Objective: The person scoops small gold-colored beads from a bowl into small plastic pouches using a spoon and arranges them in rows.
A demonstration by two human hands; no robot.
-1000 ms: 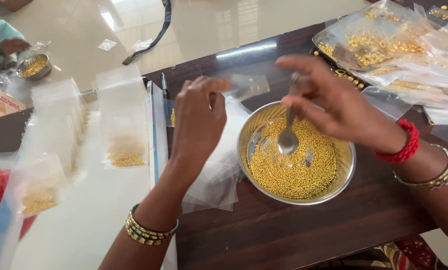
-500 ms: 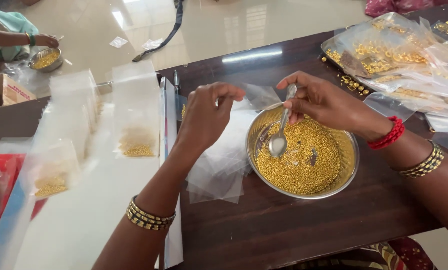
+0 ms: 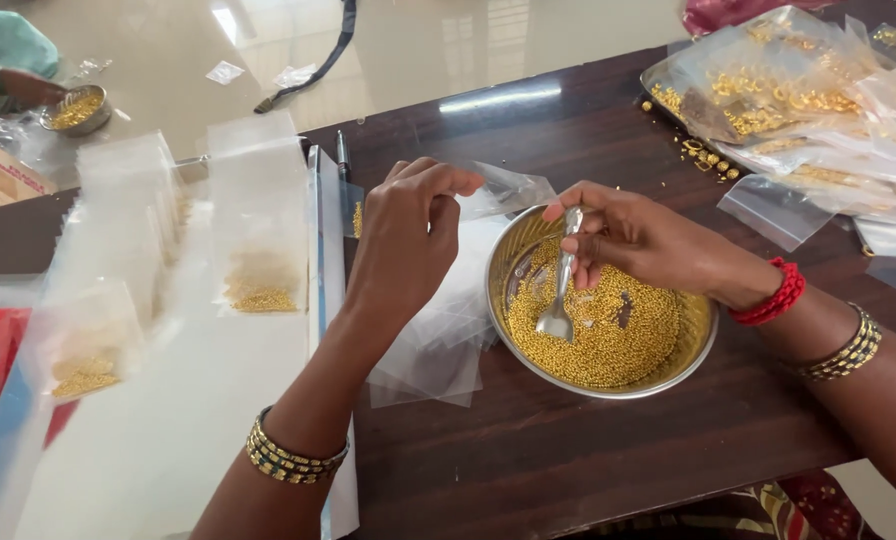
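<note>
A steel bowl (image 3: 700,345) full of tiny gold beads (image 3: 608,340) stands on the dark wooden table. My right hand (image 3: 648,240) grips a metal spoon (image 3: 560,290) whose scoop rests in the beads at the bowl's left side. My left hand (image 3: 408,245) pinches a small clear plastic bag (image 3: 508,188) just above the bowl's far-left rim. Under that hand lies a loose stack of empty clear bags (image 3: 433,350).
Filled bead bags (image 3: 258,270) lie in rows on a white sheet at the left. A heap of bags with gold ornaments (image 3: 808,100) sits far right. A pen (image 3: 342,155) lies beside the sheet. Another person's hand (image 3: 13,85) and bead bowl (image 3: 76,108) are far left.
My right hand has dropped lower and the spoon has slid to the bowl's left side. The left hand still holds the clear bag by the rim.
</note>
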